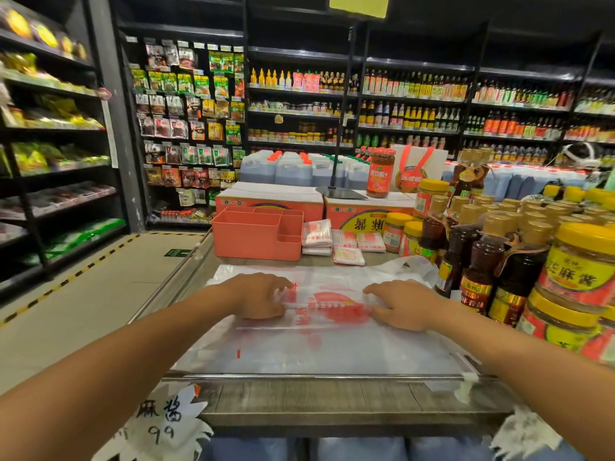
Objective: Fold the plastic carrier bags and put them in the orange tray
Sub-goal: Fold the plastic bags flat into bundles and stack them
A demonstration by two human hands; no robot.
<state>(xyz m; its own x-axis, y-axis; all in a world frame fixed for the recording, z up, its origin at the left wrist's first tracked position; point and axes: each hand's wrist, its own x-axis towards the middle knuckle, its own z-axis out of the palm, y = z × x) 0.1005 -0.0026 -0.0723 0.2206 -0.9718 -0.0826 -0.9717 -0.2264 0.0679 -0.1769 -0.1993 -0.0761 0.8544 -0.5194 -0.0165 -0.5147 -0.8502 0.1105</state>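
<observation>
Both hands (263,296) (404,306) atop carrier bag (319,344)

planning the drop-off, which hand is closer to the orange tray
Left. The left hand presses on the carrier bag just in front of the orange tray, roughly in line with it. The right hand presses on the same bag further right, past the tray's right end.

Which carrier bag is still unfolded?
The large carrier bag spread flat under the left hand and right hand; the others are small folded packets beside the orange tray.
</observation>
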